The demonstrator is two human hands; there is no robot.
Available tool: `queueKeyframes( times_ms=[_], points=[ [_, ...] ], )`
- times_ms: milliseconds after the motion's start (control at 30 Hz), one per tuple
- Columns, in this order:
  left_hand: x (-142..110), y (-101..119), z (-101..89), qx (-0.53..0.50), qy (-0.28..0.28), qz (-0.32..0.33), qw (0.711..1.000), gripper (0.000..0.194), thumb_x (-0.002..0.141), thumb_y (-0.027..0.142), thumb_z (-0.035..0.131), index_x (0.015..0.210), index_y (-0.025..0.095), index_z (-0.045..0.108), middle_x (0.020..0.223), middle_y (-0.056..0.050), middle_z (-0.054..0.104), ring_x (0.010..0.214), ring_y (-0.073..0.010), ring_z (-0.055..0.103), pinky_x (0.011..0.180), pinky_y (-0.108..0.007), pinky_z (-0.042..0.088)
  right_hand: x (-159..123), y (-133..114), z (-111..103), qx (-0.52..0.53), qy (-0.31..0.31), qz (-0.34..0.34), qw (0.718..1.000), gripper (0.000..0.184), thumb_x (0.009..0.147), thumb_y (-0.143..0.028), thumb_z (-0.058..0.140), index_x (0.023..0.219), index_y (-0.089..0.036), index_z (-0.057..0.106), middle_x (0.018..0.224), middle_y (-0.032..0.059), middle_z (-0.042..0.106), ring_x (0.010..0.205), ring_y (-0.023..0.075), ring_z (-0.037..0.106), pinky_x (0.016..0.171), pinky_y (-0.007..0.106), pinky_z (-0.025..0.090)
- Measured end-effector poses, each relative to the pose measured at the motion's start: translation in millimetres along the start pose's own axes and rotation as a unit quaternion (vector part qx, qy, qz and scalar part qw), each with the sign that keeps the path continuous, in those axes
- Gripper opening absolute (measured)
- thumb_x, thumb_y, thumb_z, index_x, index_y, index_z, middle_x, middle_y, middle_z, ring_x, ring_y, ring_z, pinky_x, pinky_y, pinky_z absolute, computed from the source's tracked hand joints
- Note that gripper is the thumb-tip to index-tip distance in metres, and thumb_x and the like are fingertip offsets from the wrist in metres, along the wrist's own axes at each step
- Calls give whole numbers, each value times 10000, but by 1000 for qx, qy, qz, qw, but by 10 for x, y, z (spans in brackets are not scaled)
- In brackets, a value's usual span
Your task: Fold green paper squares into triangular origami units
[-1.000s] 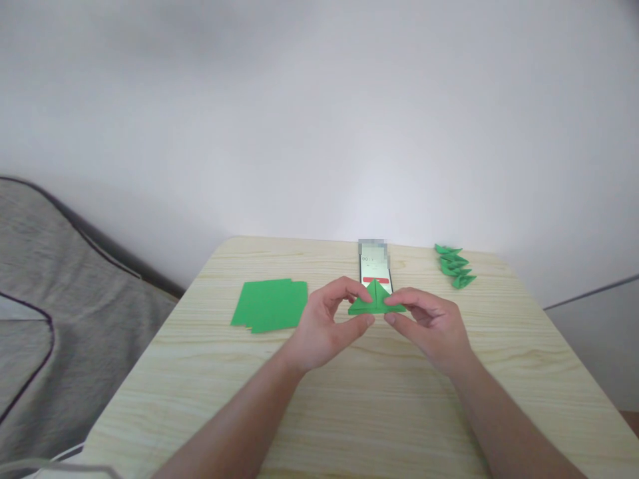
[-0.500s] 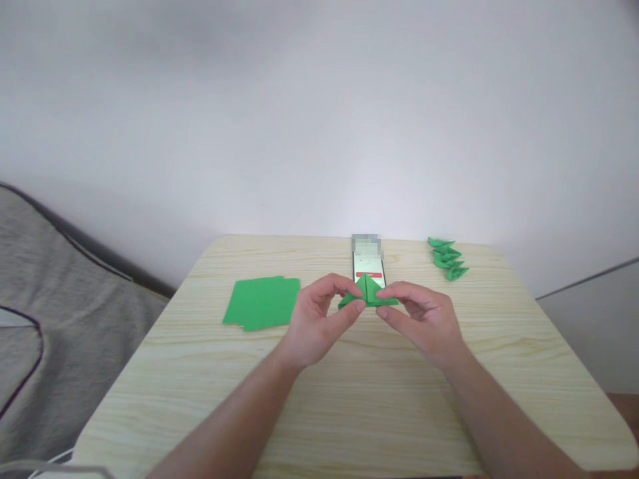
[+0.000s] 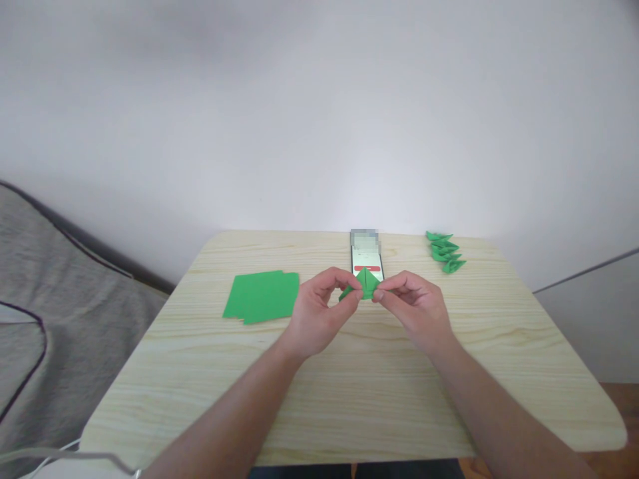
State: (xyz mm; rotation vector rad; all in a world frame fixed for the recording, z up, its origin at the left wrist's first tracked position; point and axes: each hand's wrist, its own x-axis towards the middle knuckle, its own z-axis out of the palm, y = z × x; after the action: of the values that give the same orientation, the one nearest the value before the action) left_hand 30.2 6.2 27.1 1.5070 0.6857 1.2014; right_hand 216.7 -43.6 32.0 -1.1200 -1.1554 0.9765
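Note:
A small piece of folded green paper [image 3: 368, 283] is held up between my two hands, its pointed top facing away from me and a crease down its middle. My left hand [image 3: 324, 309] pinches its left side between thumb and fingers, and a green flap sticks out past those fingers. My right hand [image 3: 417, 306] pinches the right side the same way, with fingertips covering that edge. Left of my hands lies a stack of green paper sheets [image 3: 264, 296]. Several folded green paper pieces [image 3: 444, 253] sit in a row at the back right.
A phone [image 3: 367, 256] with a lit screen lies just behind the folded paper, near the white wall [image 3: 319, 120]. The wooden table [image 3: 369, 399] has rounded corners. Grey fabric [image 3: 74, 319] is at the left, and a pale cable [image 3: 64, 456] runs at the lower left.
The right flap of the paper, which stuck out beyond my right fingers, is now folded in or hidden. My right hand has moved slightly left, and the view has tilted down a little.

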Motion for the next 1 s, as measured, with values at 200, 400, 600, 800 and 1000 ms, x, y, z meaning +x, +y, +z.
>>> queueKeyframes(
  times_ms=[200,400,600,800,1000],
  points=[
    [1,-17,4,22,-26,9,999,185,839,211,818,947,189,669,907,-30,666,874,-153,612,837,-307,473,1,8,-16,-30,-14,-3,999,138,807,-307,856,820,-216,753,799,32,788,730,169,703,718,316,559],
    [55,-9,2,-41,-27,-17,999,219,816,233,846,922,179,661,871,-14,669,822,-130,616,766,-267,476,30,37,-99,-2,-66,3,998,212,792,-321,879,956,-234,775,896,41,818,802,189,751,766,340,596],
    [82,-49,-25,-51,-38,-24,998,235,797,251,866,900,174,669,846,-17,690,794,-135,624,750,-277,472,52,89,-154,-2,-87,24,996,155,851,-332,836,933,-218,770,857,45,822,816,203,791,787,333,605],
    [82,-86,-42,-19,-40,-11,999,200,827,253,838,930,173,686,893,-26,696,856,-144,630,805,-291,468,81,68,-162,18,-83,30,996,192,878,-344,812,911,-209,679,828,39,821,799,202,795,799,340,592],
    [79,-81,-50,1,-45,-20,999,224,840,304,831,965,169,703,835,-38,714,789,-159,653,770,-308,491,111,53,-177,34,-84,34,995,235,880,-384,806,948,-221,651,838,28,822,789,234,803,846,415,603]
  ],
)
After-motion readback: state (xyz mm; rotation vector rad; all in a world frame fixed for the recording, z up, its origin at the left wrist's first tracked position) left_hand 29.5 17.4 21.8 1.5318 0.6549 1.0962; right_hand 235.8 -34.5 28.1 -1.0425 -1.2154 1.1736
